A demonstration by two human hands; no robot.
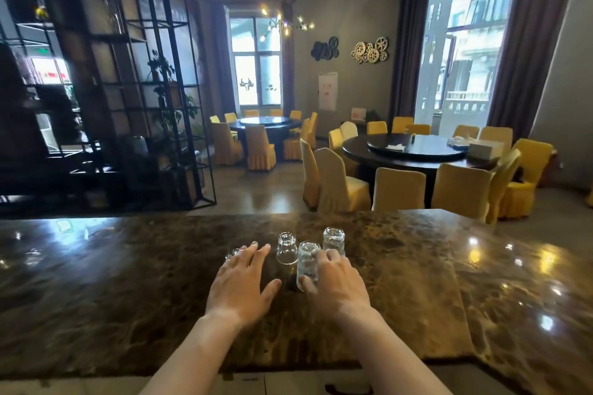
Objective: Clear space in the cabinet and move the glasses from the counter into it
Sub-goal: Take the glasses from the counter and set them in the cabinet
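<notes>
My forearms reach up from the bottom of the frame over the brown marble counter (417,282). My left hand (242,285) is spread, fingers fanned out over a small glass (233,254) that is mostly hidden behind them. My right hand (337,285) curls around a glass (307,266) near the centre, thumb at its base. Two more glasses stand upside down on the counter: one (286,247) between my hands, another (334,240) just beyond my right fingers. Yellow chairs (398,189) fill the right of the frame.
</notes>
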